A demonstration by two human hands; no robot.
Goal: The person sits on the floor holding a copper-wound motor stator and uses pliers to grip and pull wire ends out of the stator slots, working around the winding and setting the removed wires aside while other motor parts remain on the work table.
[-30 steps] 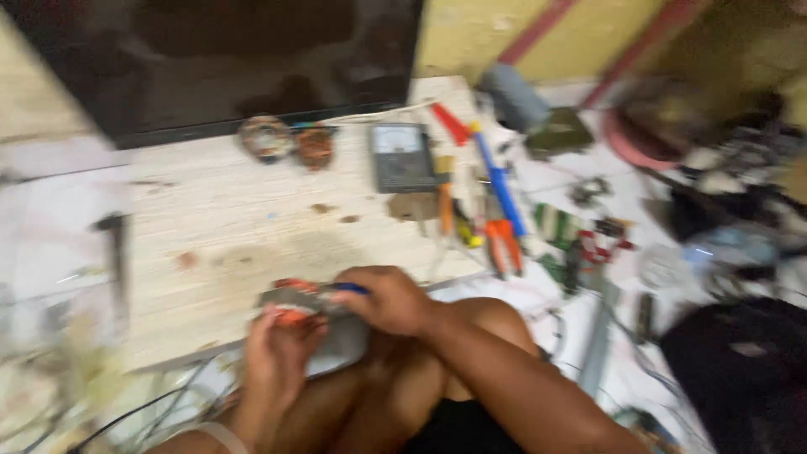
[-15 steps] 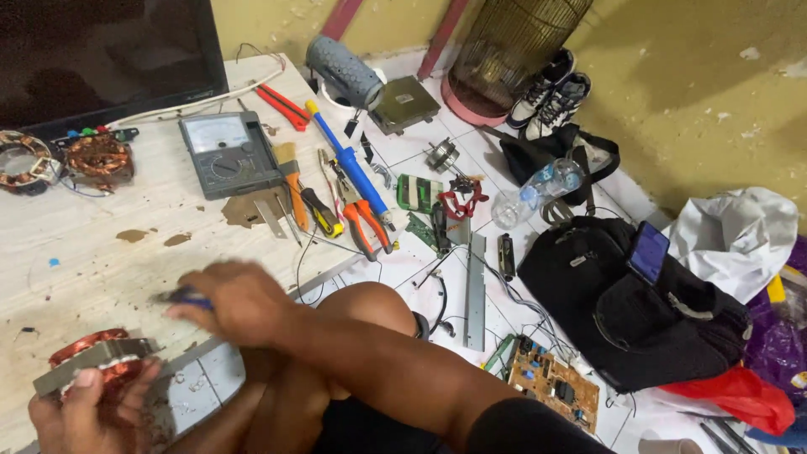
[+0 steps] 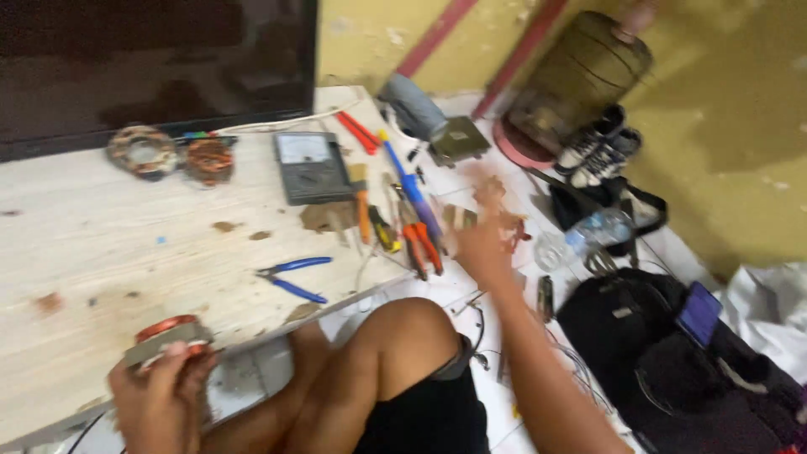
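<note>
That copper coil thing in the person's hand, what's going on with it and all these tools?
A person sits at a low wooden board on the floor. The left hand holds a copper-wound coil at the board's near edge. The right hand reaches out, open and blurred, toward the tools beside the board. Blue-handled pliers lie loose on the board, and a grey meter sits farther back.

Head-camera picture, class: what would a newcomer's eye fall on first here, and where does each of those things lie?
First, the right hand, stretched out blurred over the row of screwdrivers and pliers at the board's right edge. Next, the left hand at bottom left, gripping a copper-wound coil. Between them, blue-handled pliers lie alone on the pale wooden board, with a grey meter farther back.
</note>
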